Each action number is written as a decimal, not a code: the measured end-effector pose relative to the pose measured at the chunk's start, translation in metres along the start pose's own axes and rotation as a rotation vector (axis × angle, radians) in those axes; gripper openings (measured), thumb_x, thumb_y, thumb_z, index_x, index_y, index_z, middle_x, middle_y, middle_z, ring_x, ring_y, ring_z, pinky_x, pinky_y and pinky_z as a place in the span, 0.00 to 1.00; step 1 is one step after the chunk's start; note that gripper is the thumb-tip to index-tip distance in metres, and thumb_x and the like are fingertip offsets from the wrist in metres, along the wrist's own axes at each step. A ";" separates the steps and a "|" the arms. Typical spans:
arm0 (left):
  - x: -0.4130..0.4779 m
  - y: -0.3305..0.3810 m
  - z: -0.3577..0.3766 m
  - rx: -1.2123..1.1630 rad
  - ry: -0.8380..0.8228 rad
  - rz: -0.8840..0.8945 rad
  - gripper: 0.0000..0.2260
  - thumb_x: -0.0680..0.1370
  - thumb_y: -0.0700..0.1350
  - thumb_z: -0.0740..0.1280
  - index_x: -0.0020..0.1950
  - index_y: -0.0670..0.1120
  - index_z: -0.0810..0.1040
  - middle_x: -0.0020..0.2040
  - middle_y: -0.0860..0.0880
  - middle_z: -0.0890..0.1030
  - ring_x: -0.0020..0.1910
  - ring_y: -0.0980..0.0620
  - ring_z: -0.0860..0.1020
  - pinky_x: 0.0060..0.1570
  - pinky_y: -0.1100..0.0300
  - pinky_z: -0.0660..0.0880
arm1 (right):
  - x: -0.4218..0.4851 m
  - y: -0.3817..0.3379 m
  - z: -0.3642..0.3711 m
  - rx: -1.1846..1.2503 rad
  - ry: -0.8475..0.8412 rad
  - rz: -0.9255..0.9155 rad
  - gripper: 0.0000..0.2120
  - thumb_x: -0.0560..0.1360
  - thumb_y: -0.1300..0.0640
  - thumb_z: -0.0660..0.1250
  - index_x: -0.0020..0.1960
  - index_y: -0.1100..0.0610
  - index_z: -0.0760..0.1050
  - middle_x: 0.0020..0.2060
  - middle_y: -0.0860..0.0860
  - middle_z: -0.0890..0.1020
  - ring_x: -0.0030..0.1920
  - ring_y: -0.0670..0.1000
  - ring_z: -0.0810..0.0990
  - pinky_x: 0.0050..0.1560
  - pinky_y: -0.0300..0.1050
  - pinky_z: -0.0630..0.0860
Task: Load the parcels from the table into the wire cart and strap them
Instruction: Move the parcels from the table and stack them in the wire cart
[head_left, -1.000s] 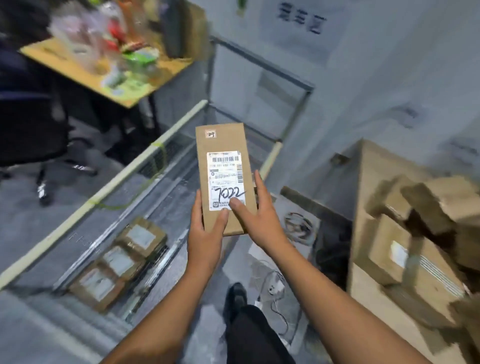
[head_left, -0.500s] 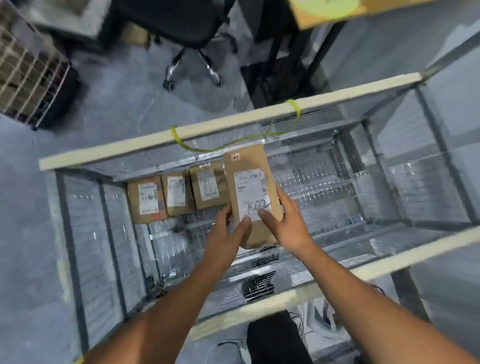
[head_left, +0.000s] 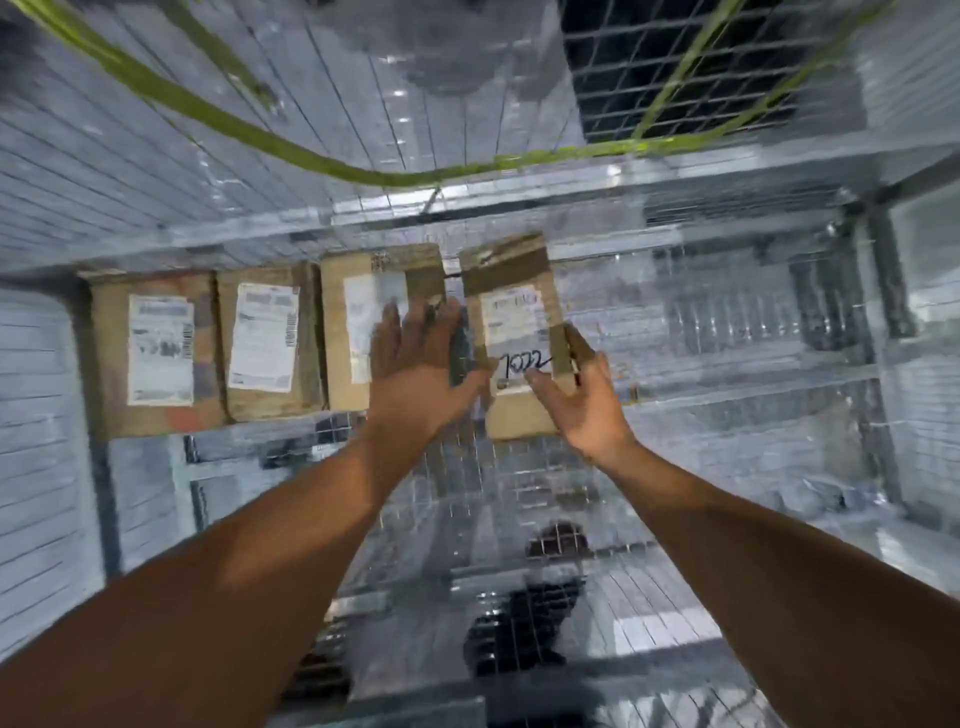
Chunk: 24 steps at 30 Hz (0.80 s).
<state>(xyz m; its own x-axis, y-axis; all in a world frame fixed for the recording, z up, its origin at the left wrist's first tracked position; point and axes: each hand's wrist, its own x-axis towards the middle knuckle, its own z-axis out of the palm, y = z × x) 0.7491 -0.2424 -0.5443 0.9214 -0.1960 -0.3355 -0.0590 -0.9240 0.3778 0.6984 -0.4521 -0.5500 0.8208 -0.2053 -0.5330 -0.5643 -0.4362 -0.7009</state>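
Observation:
I look down into the wire cart (head_left: 727, 322). Both hands hold a brown parcel (head_left: 519, 312) with a white label marked "7022", low over the cart floor. My left hand (head_left: 421, 364) lies against the parcel's left side, fingers stretched out. My right hand (head_left: 576, 400) grips its lower right corner, thumb on the label. Three labelled parcels lie in a row along the far wall: the left one (head_left: 156, 353), the middle one (head_left: 267, 338) and the right one (head_left: 358, 322), which sits right beside the held parcel. A green strap (head_left: 322, 161) hangs across the far wall.
The cart's mesh floor (head_left: 701, 415) lies bare to the right of the held parcel and towards me. Wire walls close in on the left (head_left: 36, 467) and right (head_left: 924, 364). A dark shoe (head_left: 524, 639) shows through the mesh below.
The parcel has gone down from above the cart's rim to just over the floor, next to the row of three. My head has leaned far into the cart.

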 end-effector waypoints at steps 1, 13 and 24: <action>0.009 -0.005 0.012 0.010 -0.015 -0.030 0.43 0.73 0.77 0.52 0.84 0.58 0.54 0.85 0.46 0.53 0.84 0.41 0.44 0.80 0.44 0.42 | 0.013 0.006 0.015 0.032 -0.004 0.029 0.33 0.78 0.50 0.74 0.78 0.54 0.65 0.63 0.44 0.74 0.70 0.54 0.72 0.67 0.39 0.69; 0.019 -0.012 0.030 0.173 -0.215 -0.120 0.46 0.74 0.79 0.52 0.83 0.60 0.35 0.82 0.49 0.28 0.81 0.41 0.29 0.79 0.41 0.32 | 0.034 0.012 0.038 -0.091 -0.146 0.150 0.34 0.78 0.37 0.68 0.80 0.37 0.58 0.65 0.51 0.80 0.58 0.54 0.82 0.61 0.52 0.80; -0.111 0.062 -0.197 -0.024 -0.260 0.111 0.41 0.78 0.73 0.59 0.85 0.54 0.54 0.86 0.47 0.47 0.84 0.39 0.44 0.81 0.42 0.44 | -0.171 -0.154 -0.102 -0.528 0.088 0.156 0.38 0.80 0.32 0.58 0.84 0.42 0.48 0.83 0.54 0.58 0.82 0.57 0.57 0.79 0.61 0.59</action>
<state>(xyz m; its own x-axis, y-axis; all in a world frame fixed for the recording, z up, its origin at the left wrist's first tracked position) 0.7190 -0.2133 -0.3141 0.7800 -0.3763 -0.5000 -0.1421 -0.8846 0.4441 0.6537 -0.4391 -0.3025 0.7484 -0.3647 -0.5540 -0.5769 -0.7701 -0.2723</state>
